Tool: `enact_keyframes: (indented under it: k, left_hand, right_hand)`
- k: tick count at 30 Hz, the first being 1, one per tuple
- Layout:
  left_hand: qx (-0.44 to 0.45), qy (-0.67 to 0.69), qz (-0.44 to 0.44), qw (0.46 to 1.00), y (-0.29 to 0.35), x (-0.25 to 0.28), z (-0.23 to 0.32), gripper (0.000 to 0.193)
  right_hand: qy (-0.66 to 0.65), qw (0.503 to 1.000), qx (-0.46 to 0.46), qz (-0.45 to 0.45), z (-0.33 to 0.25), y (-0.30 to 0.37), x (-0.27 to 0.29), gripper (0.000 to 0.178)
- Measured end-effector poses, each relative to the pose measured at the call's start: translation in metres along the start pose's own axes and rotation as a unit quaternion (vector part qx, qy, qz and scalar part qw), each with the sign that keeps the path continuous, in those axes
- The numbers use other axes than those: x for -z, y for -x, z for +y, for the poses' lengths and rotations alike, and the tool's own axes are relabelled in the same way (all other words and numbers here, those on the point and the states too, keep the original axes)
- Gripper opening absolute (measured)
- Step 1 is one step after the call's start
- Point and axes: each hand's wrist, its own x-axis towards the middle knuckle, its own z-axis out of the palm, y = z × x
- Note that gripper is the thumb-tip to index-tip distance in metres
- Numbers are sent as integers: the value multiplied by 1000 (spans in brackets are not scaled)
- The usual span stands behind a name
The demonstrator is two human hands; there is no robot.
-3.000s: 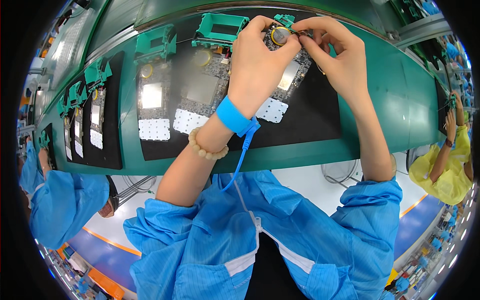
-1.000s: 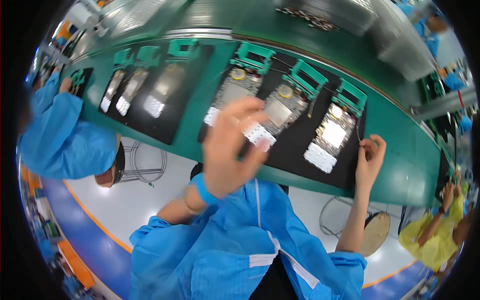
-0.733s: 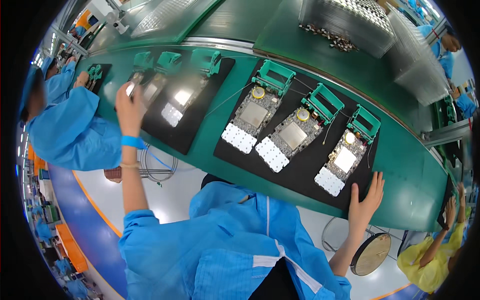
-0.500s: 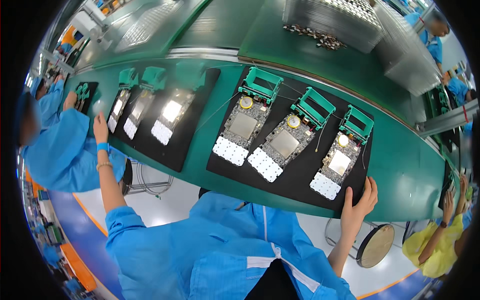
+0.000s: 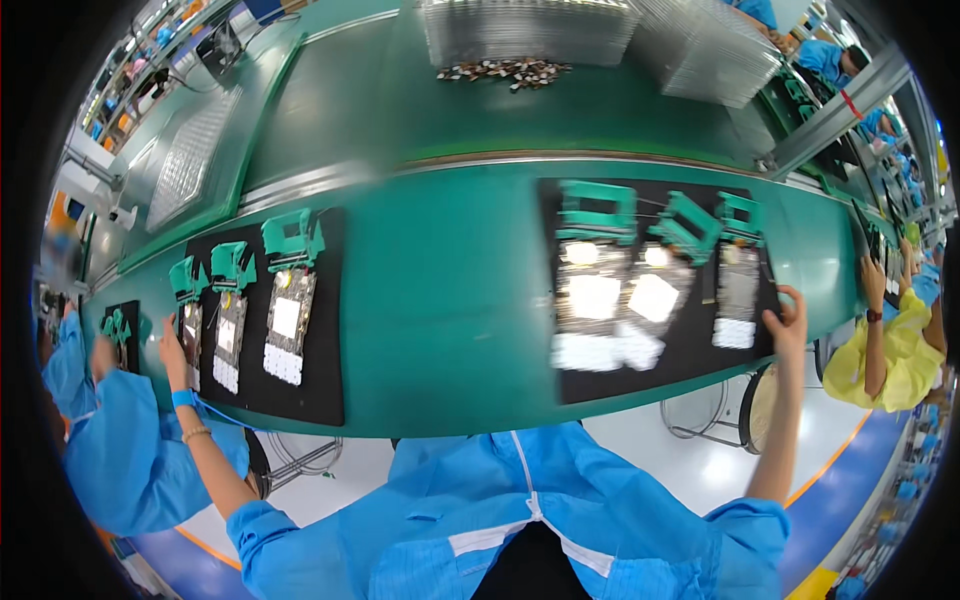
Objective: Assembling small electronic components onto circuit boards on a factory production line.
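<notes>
My left hand [image 5: 174, 350] is closed at the left edge of a black mat [image 5: 326, 345], its fingers partly hidden. At the far right, my right hand [image 5: 789, 318] grips the right edge of another black mat [image 5: 695, 350] between thumb and fingers. Three circuit boards lie on each mat, such as this board [image 5: 284, 320] on the left and this board [image 5: 738, 290] on the right. Each has a white dotted plate at its near end and a green plastic frame [image 5: 598, 215] at its far end. The right mat's two left boards are smeared by motion.
Both mats lie on a green bench [image 5: 440, 300]. Behind it stand stacked clear trays [image 5: 530, 35] beside a pile of small pieces [image 5: 505, 72]. A metal post [image 5: 835, 115] rises at the right. Co-workers sit on both sides, one in a yellow sleeve [image 5: 845, 355]. A round stool [image 5: 760, 410] is below.
The gap between the two mats has widened: the right mat now lies farther right with my right hand at its edge. My view has turned, and both arms are spread wider.
</notes>
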Motion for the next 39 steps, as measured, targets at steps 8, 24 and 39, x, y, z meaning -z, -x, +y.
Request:
enact_keyframes:
  k: [8,24,39]
  left_hand:
    - [-18,247,37,968,-58,3,-77,53]
    - [-286,-8,26,958,56,48,41,37]
    - [-174,111,101,973,81,51,119,46]
  right_hand:
    - [157,960,-118,200,209,-87,186,50]
    - [247,858,451,-1,-277,-42,-349,19]
    - [396,761,503,-105,-279,-108,-721,10]
